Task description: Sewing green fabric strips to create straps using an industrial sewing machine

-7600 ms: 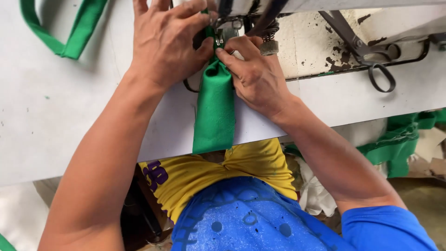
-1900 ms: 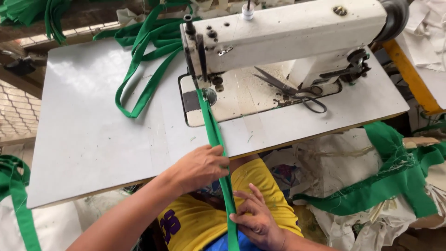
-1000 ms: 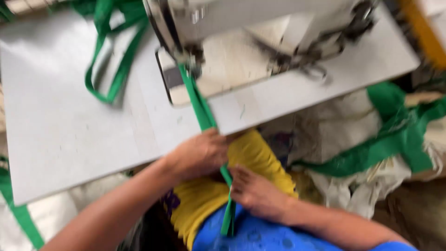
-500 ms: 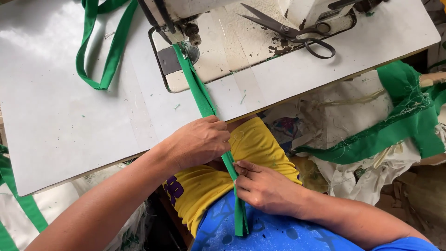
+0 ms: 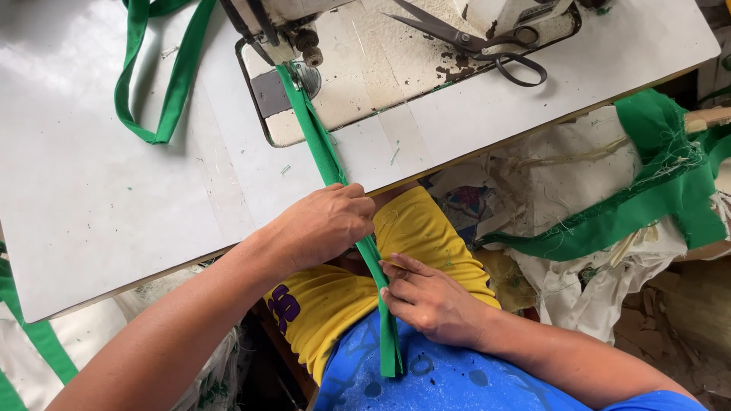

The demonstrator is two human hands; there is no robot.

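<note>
— Where does the strap (image 5: 327,164) lie from your hands?

— It runs as one long green band from the presser foot (image 5: 283,55) of the sewing machine (image 5: 358,46), down and toward you across the white table (image 5: 114,198), over the table's near edge and onto your lap. Its long axis slants slightly to your right as it comes closer.

— Which hand is nearer the machine?

— Your left hand (image 5: 324,224) — it sits at the table edge, fingers curled shut around the strap, knuckles up. Your right hand (image 5: 426,301) is lower, over your lap, with fingertips pressed together on the strap's right edge, pinching it.

— And the loose end?

— It hangs just below your right hand, against the blue cloth (image 5: 457,384). Between your two hands the strap looks taut and folded lengthwise.

— Anything else close by?

— Scissors (image 5: 476,42) lie on the machine bed, well apart from both hands — and a second green loop (image 5: 164,84) lies on the table to your left.
</note>
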